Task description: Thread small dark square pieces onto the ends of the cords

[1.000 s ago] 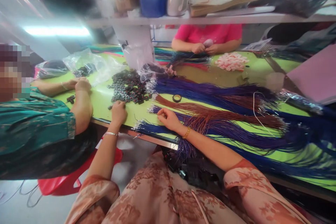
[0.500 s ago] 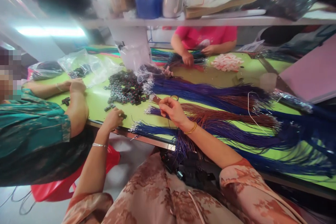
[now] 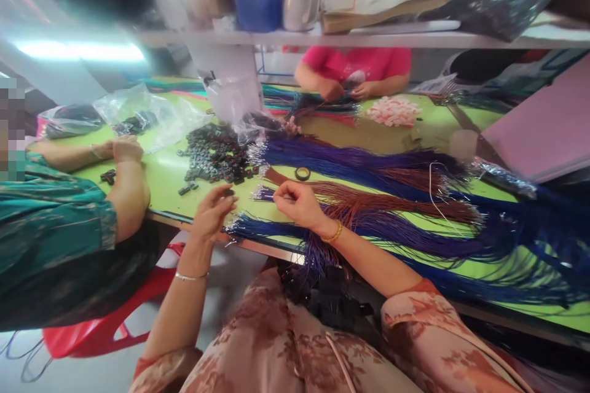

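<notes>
My left hand (image 3: 212, 214) is raised at the table's front edge, pinching a small black plastic connector (image 3: 229, 193) between thumb and fingers. To its right, my right hand (image 3: 299, 204) is closed in a pinch above the wire bundles; whatever its fingertips hold is too small to make out. Beneath and beside it lie brown wires (image 3: 369, 196) and purple wires (image 3: 263, 194) with metal terminals at their ends. A blue wire bundle (image 3: 258, 226) lies nearer the edge. Beyond my left hand spreads a heap of black connectors (image 3: 214, 150).
A roll of black tape (image 3: 302, 173) lies behind my right hand. More black connectors (image 3: 332, 301) rest in my lap. One co-worker's arm (image 3: 126, 190) is close on my left; another person in pink (image 3: 354, 70) works opposite, beside pale pink pieces (image 3: 394, 112). A shelf (image 3: 350, 38) crosses above.
My left hand has moved up and right, toward my right hand, with the small black connector. My right hand has shifted only slightly. The tape roll shows more fully.
</notes>
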`<state>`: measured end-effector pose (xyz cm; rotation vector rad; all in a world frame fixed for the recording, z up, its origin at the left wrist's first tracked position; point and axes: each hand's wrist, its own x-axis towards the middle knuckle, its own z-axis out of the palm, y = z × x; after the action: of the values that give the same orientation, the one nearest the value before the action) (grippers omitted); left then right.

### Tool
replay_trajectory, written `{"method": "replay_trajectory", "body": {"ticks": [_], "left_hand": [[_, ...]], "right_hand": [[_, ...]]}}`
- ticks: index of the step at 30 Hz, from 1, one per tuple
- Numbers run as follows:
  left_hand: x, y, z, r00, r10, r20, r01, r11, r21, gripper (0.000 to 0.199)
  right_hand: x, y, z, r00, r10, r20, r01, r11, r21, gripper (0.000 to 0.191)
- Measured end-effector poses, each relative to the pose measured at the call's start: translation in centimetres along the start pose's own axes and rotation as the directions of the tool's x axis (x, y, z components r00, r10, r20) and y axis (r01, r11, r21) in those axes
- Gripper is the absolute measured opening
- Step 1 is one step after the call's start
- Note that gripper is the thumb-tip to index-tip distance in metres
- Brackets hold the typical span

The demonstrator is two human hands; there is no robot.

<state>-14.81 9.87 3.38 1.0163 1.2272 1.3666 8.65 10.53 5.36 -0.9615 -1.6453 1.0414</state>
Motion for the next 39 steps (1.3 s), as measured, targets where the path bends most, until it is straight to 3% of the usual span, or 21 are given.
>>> {"method": "replay_trajectory", "body": {"ticks": [2,5,9,13,26,39], "left_hand": [[-1.1,-0.3,2.3,0.983,-0.12,0.136,0.145,0.97,-0.193,0.043],[-2.0,-1.5,4.4,0.94,-0.22,0.259,0.3,0.895,-0.329,0.034],[-2.3,-2.9,5.0,0.927,-0.23,0.297,0.341,0.848,-0.406,0.028],[-2.5,-3.0,4.8,0.922,-0.227,0.313,0.347,0.843,-0.41,0.029],[-3.1,-2.8,4.9,0.921,-0.236,0.309,0.353,0.84,-0.412,0.032],[-3.9,-5.0,5.9,0.974,-0.215,0.077,0.228,0.9,-0.371,0.032]], "right_hand": [[-0.5,0.3,0.5,0.999,-0.041,0.024,0.043,0.995,-0.091,0.01],[-1.0,0.7,1.0,0.993,-0.105,0.051,0.113,0.971,-0.209,0.007],[-1.2,1.0,1.1,0.991,-0.117,0.072,0.133,0.95,-0.282,0.007],[-1.2,1.0,1.0,0.99,-0.097,0.101,0.125,0.939,-0.321,0.007],[-1.2,1.5,1.1,0.983,-0.119,0.137,0.16,0.927,-0.339,0.009],[-1.3,2.4,1.7,0.971,-0.104,0.213,0.176,0.919,-0.353,0.009]]}}
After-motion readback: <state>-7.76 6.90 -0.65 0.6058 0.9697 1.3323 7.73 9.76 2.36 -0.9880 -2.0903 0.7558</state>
